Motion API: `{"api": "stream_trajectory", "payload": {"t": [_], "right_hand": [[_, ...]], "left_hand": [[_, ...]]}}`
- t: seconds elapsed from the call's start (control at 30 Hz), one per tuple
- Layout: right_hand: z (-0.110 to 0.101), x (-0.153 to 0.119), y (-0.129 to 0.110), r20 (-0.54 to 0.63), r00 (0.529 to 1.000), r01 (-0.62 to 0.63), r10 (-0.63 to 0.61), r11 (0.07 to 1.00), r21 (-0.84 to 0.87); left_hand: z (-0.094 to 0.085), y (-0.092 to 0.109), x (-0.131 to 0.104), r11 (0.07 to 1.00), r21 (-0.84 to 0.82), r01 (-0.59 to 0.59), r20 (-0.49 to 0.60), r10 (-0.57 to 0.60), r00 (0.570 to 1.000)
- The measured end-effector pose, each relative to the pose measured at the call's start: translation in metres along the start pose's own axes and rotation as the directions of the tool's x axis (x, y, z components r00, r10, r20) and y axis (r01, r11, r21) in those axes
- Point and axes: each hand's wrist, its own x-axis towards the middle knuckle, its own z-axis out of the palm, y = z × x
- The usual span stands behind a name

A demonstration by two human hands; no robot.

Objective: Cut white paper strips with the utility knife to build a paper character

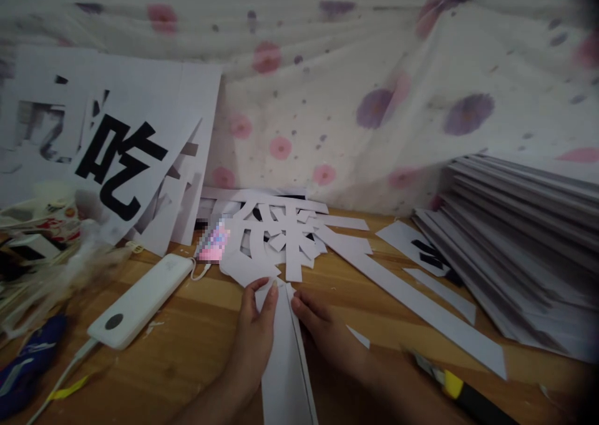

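Note:
A long white foam-board strip (283, 362) runs from between my hands toward the bottom edge of the head view. My left hand (255, 328) grips its far end from the left, thumb on top. On the other side, my right hand (322, 328) has its fingers closed on the strip's right edge, where a thin second layer or fold shows. Just beyond my fingertips lies a pile of cut white characters and offcuts (294, 244). A yellow-and-black utility knife (461, 394) rests to the right of my right forearm, its blade pointing away.
A white power bank (140, 303) with a cable lies left, by a lit phone (215, 241). Printed sheets (126, 163) lean at the back left. Stacked white boards (510, 250) rise on the right. A long white strip (421, 306) crosses the wooden table (187, 369).

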Motion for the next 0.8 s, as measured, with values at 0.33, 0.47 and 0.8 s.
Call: {"api": "stream_trajectory", "payload": {"t": [0.33,0.47,0.8], "right_hand": [[0.004,-0.001,-0.001,0.131,0.991,-0.053,0.025,0.976,0.21],[0.003,0.003,0.002,0.226,0.973,-0.1,0.046,0.967,0.236],[0.009,0.003,-0.002,-0.028,0.997,0.064,-0.07,0.984,-0.169]], "left_hand": [[-0.001,-0.002,-0.002,0.983,-0.126,0.133,0.148,-0.114,0.982],[0.0,-0.006,-0.003,0.979,-0.148,0.141,0.2,-0.11,0.974],[0.004,-0.005,-0.001,0.984,-0.145,0.104,0.119,-0.087,0.989]]}}
